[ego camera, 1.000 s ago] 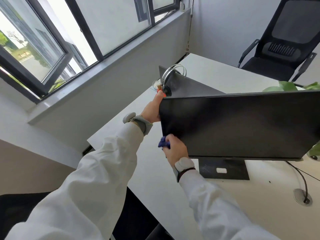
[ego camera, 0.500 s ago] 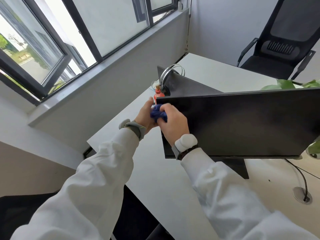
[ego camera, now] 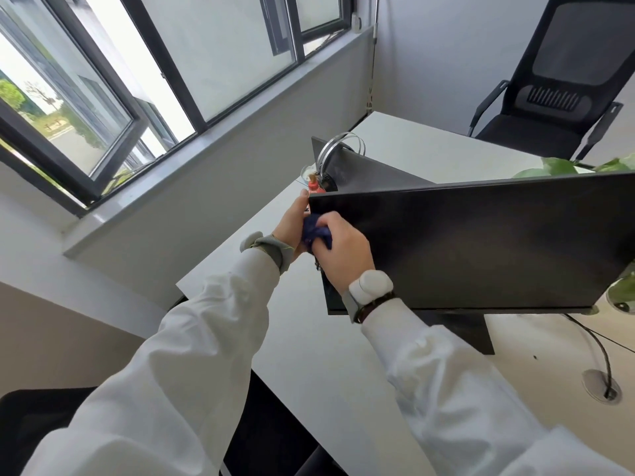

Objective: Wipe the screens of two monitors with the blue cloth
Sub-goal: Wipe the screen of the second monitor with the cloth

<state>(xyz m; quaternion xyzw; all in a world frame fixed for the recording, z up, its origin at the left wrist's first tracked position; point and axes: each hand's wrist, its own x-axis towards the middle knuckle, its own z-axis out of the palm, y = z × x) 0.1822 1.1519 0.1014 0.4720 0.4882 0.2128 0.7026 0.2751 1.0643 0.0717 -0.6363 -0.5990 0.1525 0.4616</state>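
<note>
The right hand [ego camera: 340, 250] is curled tight round the blue cloth [ego camera: 316, 231], its knuckles toward the camera. The cloth is a dark, deep blue, crumpled into a small wad. Only a few folds poke out above and to the left of the fingers, pressed against the left edge of the near monitor [ego camera: 481, 242], just below its upper left corner.

The left hand [ego camera: 291, 224] sits right beside it at the same edge, touching the cloth, thumb pointing up toward the corner. Its fingers are hidden behind the cloth and the screen, so its grip cannot be told. Both wrists carry a pale band, and both arms are in white sleeves.

The near monitor's screen is off: flat matte black, thin-bezelled, with a faint dull sheen. Its black base [ego camera: 460, 333] stands on the white desk [ego camera: 309, 338].

Behind its upper left corner stands the second monitor [ego camera: 364, 171], turned at an angle, dark grey, with silver headphones [ego camera: 338, 146] hooked over its top edge. A small red bottle [ego camera: 314, 187] stands just beside the corner.

Green leaves [ego camera: 560, 166] show above the near monitor, and a black office chair [ego camera: 556, 80] stands beyond the desk.
</note>
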